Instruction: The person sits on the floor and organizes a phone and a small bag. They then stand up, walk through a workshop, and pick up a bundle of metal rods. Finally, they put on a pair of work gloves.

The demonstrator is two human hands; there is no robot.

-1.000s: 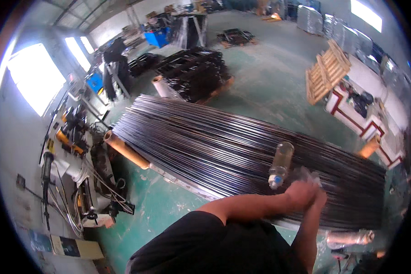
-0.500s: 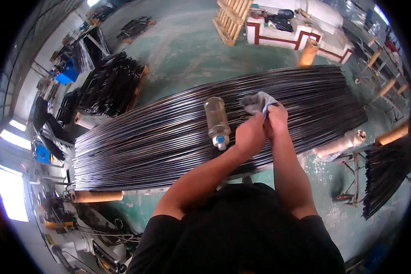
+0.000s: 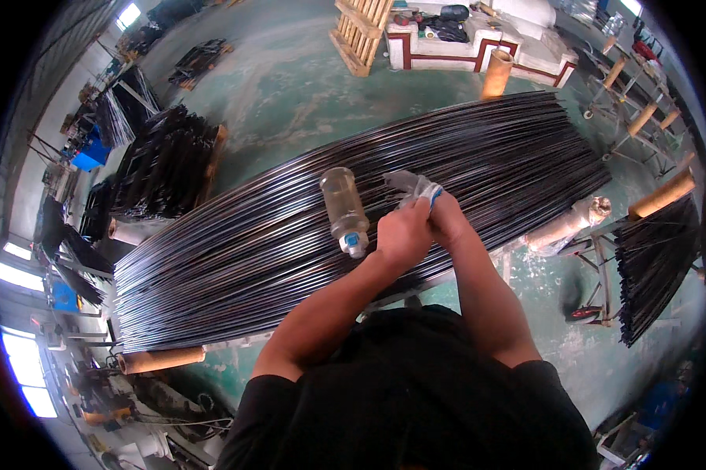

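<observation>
My left hand [image 3: 404, 237] and my right hand [image 3: 448, 218] meet above a wide layer of long, thin black rods [image 3: 267, 243]. Both are closed on a crumpled grey-and-white work glove [image 3: 406, 185] with a blue edge; its loose part sticks out beyond my fingers, and my hands hide the rest. Left of my hands, a clear bottle [image 3: 341, 200] with a blue-and-white cap lies on the rods, its cap end toward me.
Brown rolls [image 3: 162, 359] support the rods near the left front, with another roll [image 3: 497, 74] at the far side. A plastic-wrapped roll [image 3: 568, 223] lies right of my arms. Bundled black rods [image 3: 165, 160] stand at the left, and a wooden pallet [image 3: 361, 35] leans at the back.
The whole view has shifted, so the rods and bottle sit further left. My hands have drawn closer together on the glove, and less of it shows beyond them.
</observation>
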